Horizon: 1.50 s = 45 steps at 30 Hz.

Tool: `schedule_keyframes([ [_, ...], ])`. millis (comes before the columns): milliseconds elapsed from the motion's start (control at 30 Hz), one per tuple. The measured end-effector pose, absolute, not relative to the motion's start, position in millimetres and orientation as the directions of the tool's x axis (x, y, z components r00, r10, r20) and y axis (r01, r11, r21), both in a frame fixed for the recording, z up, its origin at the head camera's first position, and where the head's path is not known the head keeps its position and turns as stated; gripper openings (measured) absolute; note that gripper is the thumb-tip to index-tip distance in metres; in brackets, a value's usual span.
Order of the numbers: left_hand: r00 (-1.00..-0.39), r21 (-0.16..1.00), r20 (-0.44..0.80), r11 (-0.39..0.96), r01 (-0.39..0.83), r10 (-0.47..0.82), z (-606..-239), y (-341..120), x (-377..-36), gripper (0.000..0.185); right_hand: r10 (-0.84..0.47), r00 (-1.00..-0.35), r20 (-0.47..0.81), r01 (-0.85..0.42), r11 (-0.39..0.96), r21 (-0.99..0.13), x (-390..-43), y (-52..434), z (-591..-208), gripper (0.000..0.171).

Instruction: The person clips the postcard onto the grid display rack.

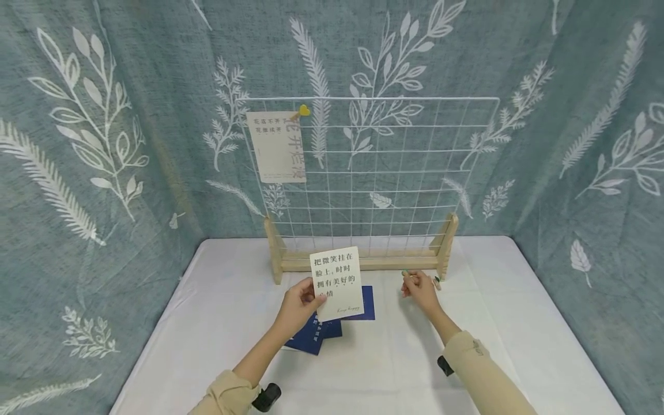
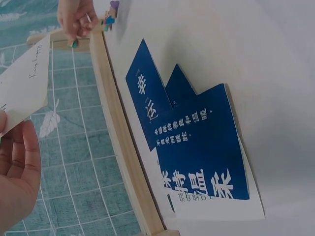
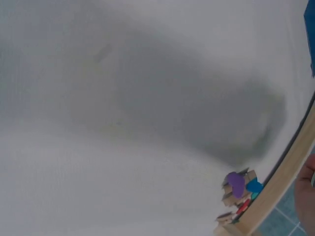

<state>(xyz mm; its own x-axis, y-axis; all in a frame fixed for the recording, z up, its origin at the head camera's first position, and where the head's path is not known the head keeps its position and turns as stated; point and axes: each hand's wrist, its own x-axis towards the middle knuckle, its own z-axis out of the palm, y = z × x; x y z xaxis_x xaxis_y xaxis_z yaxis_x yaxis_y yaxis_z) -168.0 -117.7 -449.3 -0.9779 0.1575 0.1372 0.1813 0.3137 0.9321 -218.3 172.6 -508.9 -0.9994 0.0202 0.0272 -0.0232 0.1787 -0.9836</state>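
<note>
Head view: your left hand pinches the white card by its left edge above the blue cards on the bench, right hand pinching a small clip; card's light, thin, likely bendy, so grip edges.

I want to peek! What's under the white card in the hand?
Under the white card, held up by the left hand, lie dark blue cards on the table, overlapping. The card hides part of them, so their number and some print stay unseen.
</note>
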Motion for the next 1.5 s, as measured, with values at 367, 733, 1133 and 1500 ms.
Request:
schedule_keyframes([
  [367, -0.975, 0.931, 0.15, 0.309, 0.196, 0.165, -448, -111, -172, 0.028, 0.031, -0.985, 0.168, -0.151, 0.299, -0.942, -228, 170, -534, 0.015],
  [733, -0.967, 0.908, 0.174, 0.35, 0.231, 0.186, -437, -109, -179, 0.031, 0.032, -0.961, 0.274, -0.229, 0.465, -0.855, -222, 168, -522, 0.027],
  [1133, -0.971, 0.911, 0.158, 0.353, 0.213, 0.179, -433, -104, -185, 0.031, -0.082, -0.957, 0.279, -0.29, 0.325, -0.9, -207, 162, -500, 0.022],
  [1500, -0.971, 0.91, 0.152, 0.357, 0.211, 0.184, -421, -105, -199, 0.03, -0.023, -0.991, 0.131, -0.133, 0.211, -0.968, -217, 167, -520, 0.024],
])
